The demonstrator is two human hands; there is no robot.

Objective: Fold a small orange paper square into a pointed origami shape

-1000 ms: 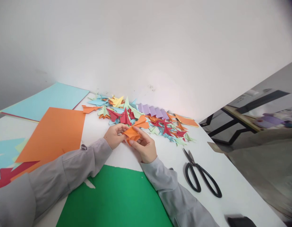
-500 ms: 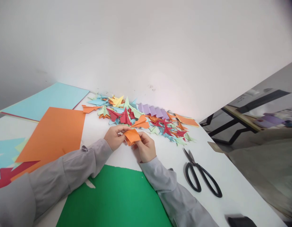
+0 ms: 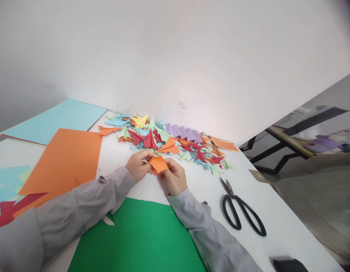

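A small folded piece of orange paper (image 3: 158, 164) is held between both hands, above the white table. My left hand (image 3: 138, 165) pinches its left edge, and my right hand (image 3: 175, 176) grips its right edge with the thumb in front. Just beyond the hands lies a heap of small folded paper planes (image 3: 150, 139) in red, orange, green, blue and yellow. A large green sheet (image 3: 141, 238) is spread below my wrists, partly under the sleeves.
Black-handled scissors (image 3: 232, 196) lie on the right of the table (image 3: 279, 211). A large orange sheet (image 3: 70, 158) and light blue sheets (image 3: 58, 119) are on the left. Pleated purple paper (image 3: 183, 133) stands behind the heap, near the wall. A black object (image 3: 288, 265) sits at the lower right.
The orange piece has tilted slightly between my fingers and shows a more pointed upper left edge. Both hands keep nearly the same place and hold on it.
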